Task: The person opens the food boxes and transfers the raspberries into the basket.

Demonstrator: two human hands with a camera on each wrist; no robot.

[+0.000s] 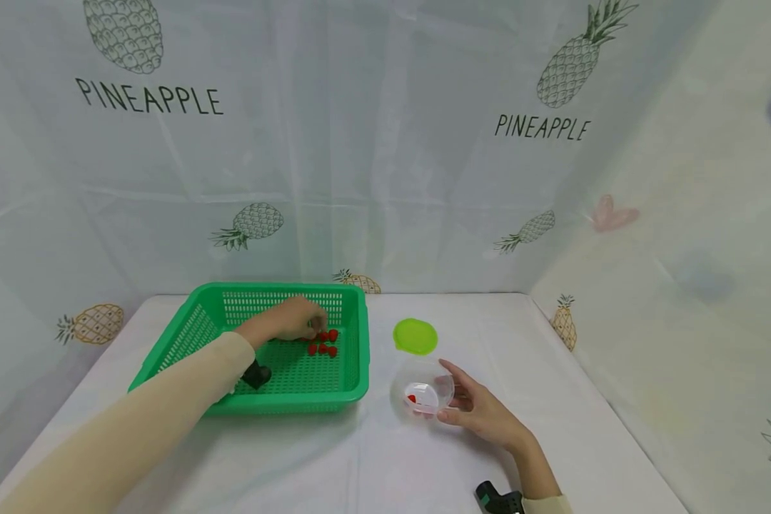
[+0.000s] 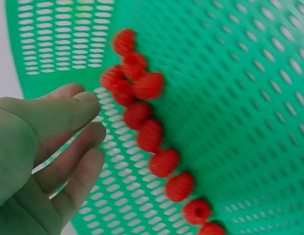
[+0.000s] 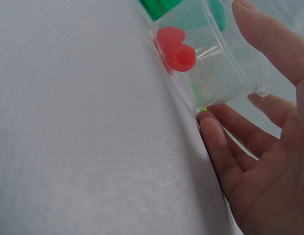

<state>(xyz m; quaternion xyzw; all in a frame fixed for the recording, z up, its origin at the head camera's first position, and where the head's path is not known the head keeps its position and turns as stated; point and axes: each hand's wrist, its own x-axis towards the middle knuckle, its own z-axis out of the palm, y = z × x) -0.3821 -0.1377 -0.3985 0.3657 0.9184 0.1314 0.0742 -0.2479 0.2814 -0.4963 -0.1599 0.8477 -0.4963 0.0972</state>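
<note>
My left hand (image 1: 297,318) reaches into a green plastic basket (image 1: 353,382), over its far part. In the left wrist view the thumb and fingers curve towards each other beside a row of raspberries (image 2: 164,162), with nothing visible between them. My right hand (image 1: 485,414) holds a clear plastic cup (image 1: 440,391) from its right side, thumb and fingers spread around the wall near the rim. Inside the cup, raspberries (image 3: 181,58) lie at the bottom; two show in the right wrist view.
A bright green round lid (image 1: 415,336) lies flat on the white-covered table (image 1: 591,457), behind the cup. A curtain with pineapple prints (image 1: 385,164) hangs along the back. Black wrist cameras (image 1: 497,498) are strapped at both wrists.
</note>
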